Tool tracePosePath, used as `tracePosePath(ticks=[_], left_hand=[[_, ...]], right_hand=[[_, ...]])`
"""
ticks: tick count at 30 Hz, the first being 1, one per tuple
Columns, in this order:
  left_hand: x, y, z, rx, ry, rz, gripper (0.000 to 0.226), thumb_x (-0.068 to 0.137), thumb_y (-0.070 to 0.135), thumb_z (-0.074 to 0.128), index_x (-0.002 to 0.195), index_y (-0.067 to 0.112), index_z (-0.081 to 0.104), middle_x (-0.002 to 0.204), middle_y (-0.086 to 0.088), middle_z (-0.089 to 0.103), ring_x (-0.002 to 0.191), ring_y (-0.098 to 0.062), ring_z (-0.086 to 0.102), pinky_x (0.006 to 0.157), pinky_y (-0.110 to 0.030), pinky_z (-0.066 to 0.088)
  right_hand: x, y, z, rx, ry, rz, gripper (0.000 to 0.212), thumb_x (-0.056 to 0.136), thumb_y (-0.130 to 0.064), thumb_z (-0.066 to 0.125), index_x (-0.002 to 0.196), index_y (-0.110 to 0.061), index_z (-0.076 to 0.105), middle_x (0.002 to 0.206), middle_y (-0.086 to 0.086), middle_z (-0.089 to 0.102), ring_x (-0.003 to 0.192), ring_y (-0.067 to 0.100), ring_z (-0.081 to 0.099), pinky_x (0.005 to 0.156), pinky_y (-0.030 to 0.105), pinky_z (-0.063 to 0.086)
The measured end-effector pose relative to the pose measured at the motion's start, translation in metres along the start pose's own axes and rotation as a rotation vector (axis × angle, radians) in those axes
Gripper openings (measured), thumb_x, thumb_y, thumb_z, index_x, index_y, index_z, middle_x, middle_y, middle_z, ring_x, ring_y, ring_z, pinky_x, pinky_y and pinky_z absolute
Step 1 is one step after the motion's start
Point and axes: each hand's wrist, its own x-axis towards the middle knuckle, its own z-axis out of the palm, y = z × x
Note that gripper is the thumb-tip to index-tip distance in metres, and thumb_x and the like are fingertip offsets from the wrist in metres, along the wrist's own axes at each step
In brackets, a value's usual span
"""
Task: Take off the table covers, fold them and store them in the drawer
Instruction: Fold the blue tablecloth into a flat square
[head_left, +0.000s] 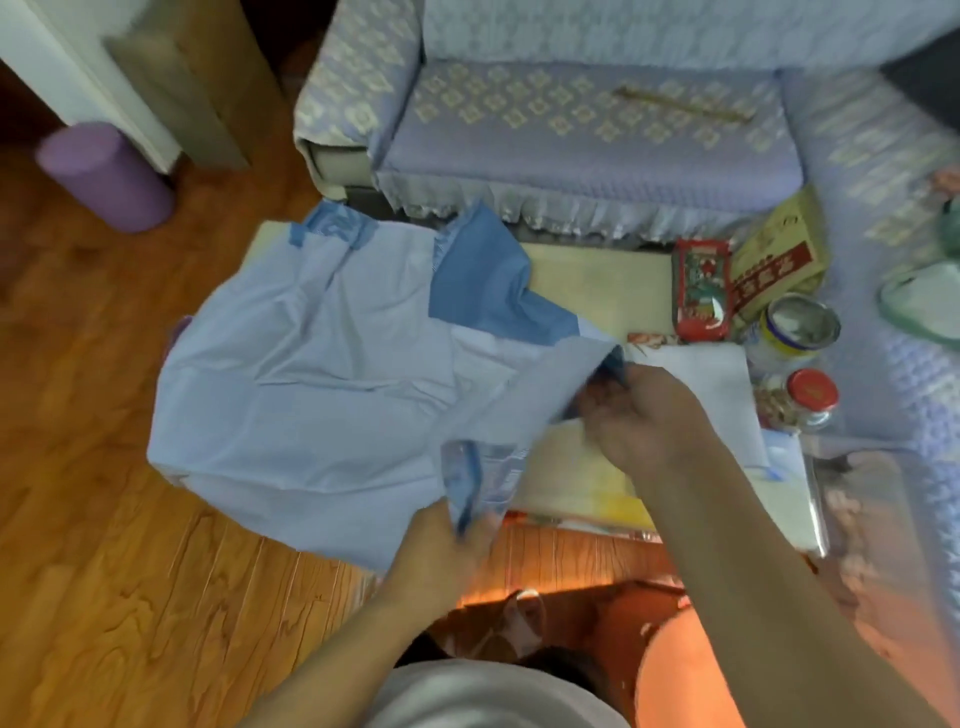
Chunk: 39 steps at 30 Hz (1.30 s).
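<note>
Partly blurred: both hands (447, 540) (644, 415) pinch table cover (311, 389).

Left hand (441, 540) low in frame, forearm bare, coming up from the bottom left — fingers curled, pinching a bunched edge of the table cover (311, 384) that sticks up just past the fingertips. Right hand (644, 415) higher and to the right, well apart from the left; bare forearm runs in long from the bottom right corner. Its fingers curl inward toward the left, gripping another corner of the same cover — the cloth leaves just off the fingertips. Back of the right hand faces the camera, so thumb position is unclear. Both hands motion-blurred. A bare knee shows under the right forearm.
</note>
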Motion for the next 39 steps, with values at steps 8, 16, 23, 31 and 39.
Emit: tracePosePath(ticks=[8, 16, 23, 31, 39], left_hand=[[-0.006, 0.014, -0.021, 0.453, 0.204, 0.642, 0.066, 0.069, 0.008, 0.068, 0.129, 0.035, 0.066, 0.089, 0.014, 0.068, 0.079, -0.011, 0.066, 0.064, -0.024, 0.055], [-0.009, 0.009, 0.018, 0.501, -0.028, 0.697, 0.060, 0.083, 0.023, 0.057, 0.140, 0.042, 0.055, 0.114, 0.014, 0.070, 0.102, -0.011, 0.064, 0.083, -0.027, 0.054], [0.012, -0.117, 0.002, 0.286, 0.286, 0.096, 0.066, 0.077, -0.009, 0.061, 0.133, 0.025, 0.064, 0.129, -0.001, 0.062, 0.121, -0.027, 0.055, 0.100, -0.036, 0.048], [0.040, -0.188, -0.067, -0.611, 0.610, -0.731, 0.065, 0.095, 0.044, 0.058, 0.151, 0.039, 0.027, 0.151, -0.017, 0.037, 0.129, -0.041, 0.043, 0.107, -0.062, 0.037], [0.077, -0.194, -0.168, -1.743, 0.658, -0.453, 0.039, 0.101, 0.041, 0.056, 0.137, 0.028, 0.061, 0.130, 0.000, 0.068, 0.117, -0.026, 0.063, 0.092, -0.044, 0.055]], right_hand=[[-0.083, 0.025, -0.051, -0.296, -0.319, -0.219, 0.049, 0.093, -0.036, 0.067, 0.134, -0.012, 0.057, 0.126, 0.007, 0.069, 0.117, 0.023, 0.066, 0.098, 0.043, 0.055], [-0.072, 0.069, -0.078, -0.223, 0.280, 0.054, 0.027, 0.103, -0.015, 0.053, 0.125, 0.000, 0.059, 0.098, 0.023, 0.070, 0.081, 0.034, 0.069, 0.057, 0.049, 0.061], [-0.109, 0.055, -0.029, -0.017, 0.193, -0.101, 0.018, 0.104, -0.008, 0.047, 0.114, -0.006, 0.062, 0.107, 0.018, 0.072, 0.099, 0.034, 0.069, 0.086, 0.053, 0.058], [-0.149, 0.032, 0.016, -0.317, 0.045, -0.556, 0.021, 0.105, -0.021, 0.048, 0.113, -0.010, 0.064, 0.095, 0.005, 0.076, 0.078, 0.015, 0.075, 0.070, 0.039, 0.060], [-0.134, -0.007, 0.093, -0.248, -0.089, -0.737, 0.017, 0.108, -0.019, 0.044, 0.104, -0.007, 0.056, 0.108, 0.012, 0.065, 0.095, 0.023, 0.069, 0.087, 0.048, 0.059]])
